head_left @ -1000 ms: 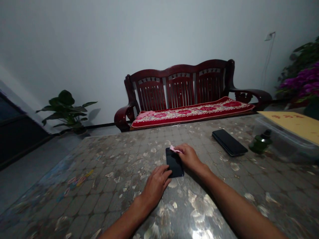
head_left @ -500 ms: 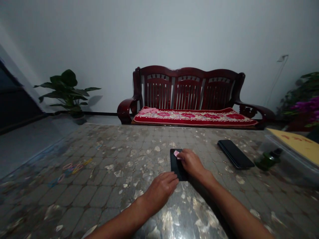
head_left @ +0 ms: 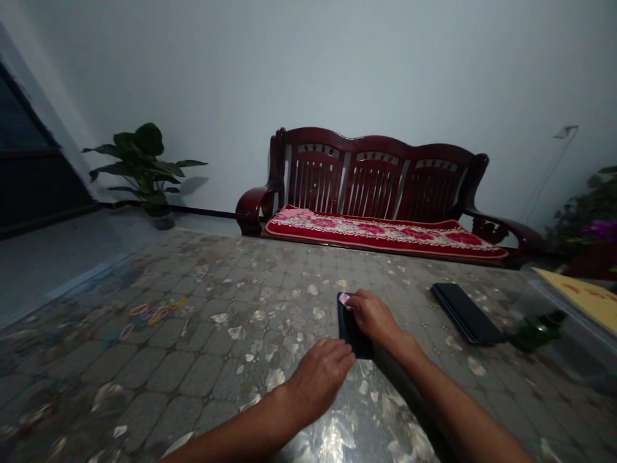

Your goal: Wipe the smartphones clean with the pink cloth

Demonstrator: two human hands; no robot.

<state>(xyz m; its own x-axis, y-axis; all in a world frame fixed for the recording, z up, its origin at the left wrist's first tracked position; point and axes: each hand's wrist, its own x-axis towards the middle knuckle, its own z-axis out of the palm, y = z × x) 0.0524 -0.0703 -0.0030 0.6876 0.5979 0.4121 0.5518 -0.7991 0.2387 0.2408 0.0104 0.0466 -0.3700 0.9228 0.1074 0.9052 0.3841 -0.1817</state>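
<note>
A dark, flat smartphone (head_left: 348,329) lies on the patterned tabletop in front of me, long side pointing away. My right hand (head_left: 370,315) is over its far end, fingers closed on a small pink-and-white cloth (head_left: 344,299) pressed against the screen. Part of the cloth is hidden under the fingers. At the phone's near left corner, my left hand (head_left: 328,368) grips the edge with its fingertips; its thumb is out of sight.
A black phone-like slab (head_left: 467,313) lies to the right, beside a green bottle (head_left: 537,333) and a clear plastic box (head_left: 569,321) with a yellow sheet (head_left: 583,299). Colourful rubber bands (head_left: 154,313) are scattered at left. A wooden bench (head_left: 376,167) stands beyond the table (head_left: 202,373).
The view has tilted and turned slightly, shifting the scene rightward. Both hands keep their places on the phone, with the pink cloth still near its far end.
</note>
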